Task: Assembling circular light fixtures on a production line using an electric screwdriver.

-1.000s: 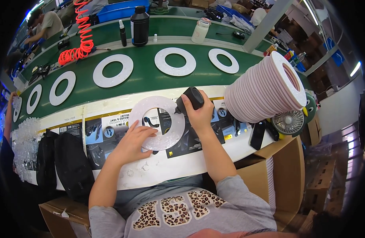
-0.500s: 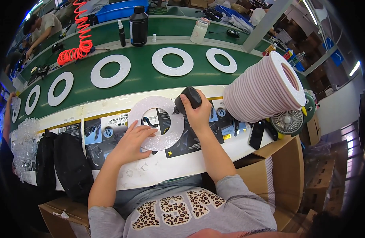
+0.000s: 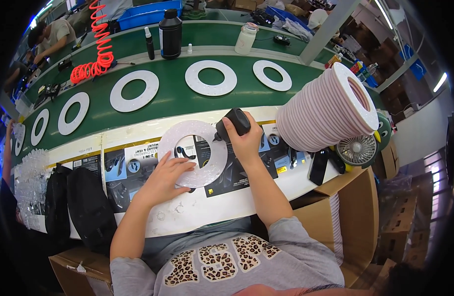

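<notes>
A white speckled flat ring point(image 3: 214, 170) lies before me on the worktable. My left hand point(image 3: 168, 178) rests on its near left part, fingers stretched out and thumb by its lower edge. My right hand point(image 3: 247, 140) is wrapped round a small black squeeze bottle point(image 3: 235, 123), tilted with its narrow nozzle down at the ring's right side. Whether the nozzle touches the ring I cannot tell. A tall leaning stack of similar rings point(image 3: 318, 111) stands right of my right hand. Flattened printed packaging point(image 3: 227, 180) lies beneath the ring.
Several white rings point(image 3: 199, 89) lie spaced along the green conveyor belt point(image 3: 172, 93). Behind it stand a large black bottle point(image 3: 170, 37) and a white jar point(image 3: 245, 39). At right are a phone point(image 3: 318, 167) and small fan point(image 3: 356, 150); at left, black pouches point(image 3: 91, 207) and clear plastic pieces point(image 3: 32, 182).
The rings on the green belt sit slightly further left, and the whole view has shifted a little. Both hands keep nearly the same place on the ring and the squeeze bottle.
</notes>
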`<state>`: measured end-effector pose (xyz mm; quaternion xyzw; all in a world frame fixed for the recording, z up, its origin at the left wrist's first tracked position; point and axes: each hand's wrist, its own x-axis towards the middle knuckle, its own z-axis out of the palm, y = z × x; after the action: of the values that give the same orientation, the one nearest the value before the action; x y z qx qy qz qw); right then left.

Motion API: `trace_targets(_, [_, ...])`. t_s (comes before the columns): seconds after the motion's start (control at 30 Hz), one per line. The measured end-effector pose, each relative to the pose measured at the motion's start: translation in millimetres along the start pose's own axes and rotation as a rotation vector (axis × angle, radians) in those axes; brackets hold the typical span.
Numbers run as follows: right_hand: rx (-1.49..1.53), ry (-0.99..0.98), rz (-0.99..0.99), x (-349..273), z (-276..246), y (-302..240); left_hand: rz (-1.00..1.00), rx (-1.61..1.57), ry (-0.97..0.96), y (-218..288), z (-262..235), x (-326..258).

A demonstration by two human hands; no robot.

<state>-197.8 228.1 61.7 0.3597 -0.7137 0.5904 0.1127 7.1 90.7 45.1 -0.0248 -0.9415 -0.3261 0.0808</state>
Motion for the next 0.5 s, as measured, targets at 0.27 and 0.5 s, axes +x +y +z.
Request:
trace_targets(0.27, [-0.062,0.041,-0.006,6,-7,6,-0.035,0.101,0.075,-9,-3,-4])
trace_targets(0.5, [-0.076,0.042,0.012,7,-8,7,-0.023,0.138,0.086,-8,-5,-3])
